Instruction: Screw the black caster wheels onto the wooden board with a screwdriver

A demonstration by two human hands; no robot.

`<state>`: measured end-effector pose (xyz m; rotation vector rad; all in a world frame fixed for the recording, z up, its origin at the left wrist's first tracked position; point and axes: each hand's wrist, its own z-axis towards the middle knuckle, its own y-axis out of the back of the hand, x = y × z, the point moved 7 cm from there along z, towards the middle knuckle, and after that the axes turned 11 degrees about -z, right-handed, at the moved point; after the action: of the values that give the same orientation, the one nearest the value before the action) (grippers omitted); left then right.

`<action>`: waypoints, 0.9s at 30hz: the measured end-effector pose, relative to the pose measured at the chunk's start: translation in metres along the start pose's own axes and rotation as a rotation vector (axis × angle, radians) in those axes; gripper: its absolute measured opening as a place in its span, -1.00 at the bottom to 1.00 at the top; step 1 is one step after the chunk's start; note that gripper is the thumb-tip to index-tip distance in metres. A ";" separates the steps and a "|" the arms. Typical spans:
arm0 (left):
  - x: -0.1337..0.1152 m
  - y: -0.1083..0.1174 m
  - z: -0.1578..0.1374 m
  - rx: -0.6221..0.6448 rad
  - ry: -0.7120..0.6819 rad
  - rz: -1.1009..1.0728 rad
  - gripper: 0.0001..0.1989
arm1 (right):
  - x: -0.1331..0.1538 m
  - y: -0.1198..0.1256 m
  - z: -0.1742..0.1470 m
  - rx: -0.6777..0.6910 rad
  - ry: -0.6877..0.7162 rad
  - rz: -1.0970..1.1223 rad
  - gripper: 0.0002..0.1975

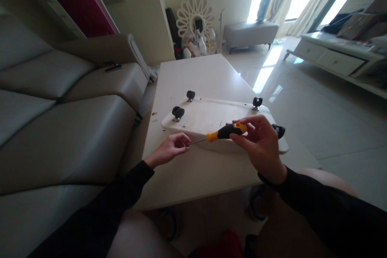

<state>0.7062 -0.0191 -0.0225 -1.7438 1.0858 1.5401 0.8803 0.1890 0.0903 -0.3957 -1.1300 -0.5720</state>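
Observation:
My right hand (261, 141) is closed round the yellow and black handle of a screwdriver (225, 132). The shaft points left, where the fingertips of my left hand (173, 147) pinch at its tip; any small piece between them is too tiny to make out. Behind the screwdriver a white board (208, 115) lies on the table with its casters upward. A black caster (178, 113) stands near its left end, another caster (190, 95) behind that, one caster (256, 102) at the back right, and one caster (278, 130) partly hidden by my right hand.
The white table (193, 70) stretches away in front of me. A grey sofa (75, 137) runs along the left. Beyond the table are a round white-framed mirror (196, 18) and a grey bench (250, 32). A white cabinet (332, 58) stands at the right.

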 end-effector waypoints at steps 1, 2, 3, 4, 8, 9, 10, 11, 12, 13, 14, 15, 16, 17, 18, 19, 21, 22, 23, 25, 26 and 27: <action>0.000 0.000 0.000 0.001 0.001 0.000 -0.67 | 0.000 0.000 0.000 0.002 -0.001 0.000 -0.64; 0.000 0.000 0.000 -0.001 0.001 0.001 -0.67 | 0.000 0.000 0.000 0.002 -0.002 0.002 -0.63; 0.000 0.000 0.000 -0.002 0.000 0.003 -0.66 | 0.000 0.001 0.000 0.000 -0.004 0.003 -0.63; 0.000 0.000 0.000 -0.003 -0.001 0.006 -0.66 | 0.000 0.001 0.000 -0.001 -0.006 0.003 -0.64; 0.000 0.000 -0.001 -0.007 0.007 0.028 -0.66 | -0.001 0.000 0.000 0.003 -0.009 -0.007 -0.65; 0.000 0.000 -0.001 -0.011 0.013 0.036 -0.65 | -0.002 0.000 0.001 0.006 -0.009 -0.009 -0.65; 0.001 0.000 -0.001 -0.015 0.020 0.045 -0.64 | -0.002 0.000 0.001 0.007 -0.010 -0.010 -0.65; 0.001 0.001 -0.001 -0.020 0.027 0.053 -0.64 | -0.002 -0.001 0.001 0.008 -0.011 -0.011 -0.66; 0.001 0.001 -0.001 -0.023 0.032 0.058 -0.64 | -0.002 -0.001 0.001 0.007 -0.012 -0.013 -0.65; 0.001 0.001 -0.001 -0.024 0.035 0.061 -0.64 | -0.003 -0.001 0.001 0.006 -0.013 -0.013 -0.65; 0.001 0.000 -0.001 -0.023 0.034 0.059 -0.64 | -0.003 -0.001 0.001 0.005 -0.014 -0.013 -0.66; 0.000 0.000 -0.001 -0.020 0.030 0.055 -0.65 | -0.003 0.000 0.000 0.003 -0.015 -0.013 -0.66; 0.000 -0.001 -0.001 -0.016 0.024 0.051 -0.66 | -0.003 0.000 0.000 0.003 -0.017 -0.012 -0.66; -0.001 -0.001 -0.001 -0.014 0.018 0.047 -0.66 | -0.002 0.000 0.000 0.004 -0.018 -0.012 -0.66; -0.002 -0.002 -0.001 -0.012 0.013 0.042 -0.67 | -0.002 0.000 -0.001 0.006 -0.020 -0.013 -0.66; -0.002 -0.002 -0.001 -0.011 0.010 0.037 -0.67 | -0.002 0.000 -0.001 0.008 -0.022 -0.015 -0.66; -0.003 -0.003 -0.001 -0.007 0.006 0.026 -0.68 | -0.002 0.000 -0.001 0.011 -0.023 -0.017 -0.66; -0.003 -0.003 -0.001 -0.006 0.005 0.024 -0.69 | -0.002 0.000 -0.001 0.011 -0.024 -0.019 -0.66; -0.003 -0.003 -0.001 -0.006 0.003 0.023 -0.69 | -0.002 0.000 -0.001 0.010 -0.025 -0.020 -0.66; -0.004 -0.003 -0.002 -0.007 0.003 0.027 -0.69 | -0.003 0.000 -0.001 0.008 -0.030 -0.022 -0.66; -0.004 -0.003 -0.002 -0.007 0.004 0.028 -0.69 | -0.003 0.000 0.000 0.004 -0.031 -0.023 -0.65; -0.004 -0.003 -0.002 -0.006 0.006 0.027 -0.69 | -0.002 0.000 0.000 0.001 -0.031 -0.023 -0.65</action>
<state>0.7096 -0.0187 -0.0189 -1.7456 1.1131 1.5570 0.8800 0.1897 0.0880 -0.3920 -1.1657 -0.5872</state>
